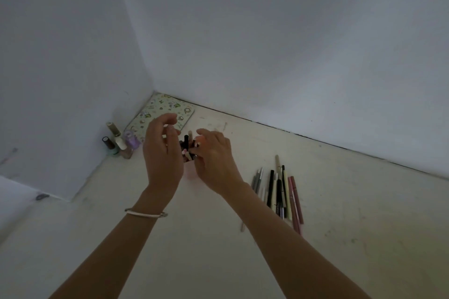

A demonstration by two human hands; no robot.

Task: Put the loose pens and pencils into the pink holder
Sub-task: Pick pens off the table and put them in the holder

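Pens [186,141] stood upright in the holder [190,173], which sat toward the back-left corner of the table [364,213]. The two hands hid most of it, and only a faint pink strip of its wall showed between the wrists.

The left hand [162,153] hovered at the holder's left side, its fingers loosely curved and spread, grasping nothing visible. The right hand [215,160] was at the holder's right side, its fingers [198,144] curled in against the standing tips. Whether they pinched one or only touched it could not be told.

The loose pens [279,192] lay in a rough bundle on the table, right of the right forearm and well apart from the holder. They were black, grey, cream and pink, mostly pointing toward the back edge, and a few ends were tucked under the forearm.

Small bottles [119,144] clustered against the left wall, just beside the left hand. A patterned notebook [167,110] lay flat in the very corner behind the hands, partly covered by the left fingertips. A pale bracelet [145,213] circled the left wrist.
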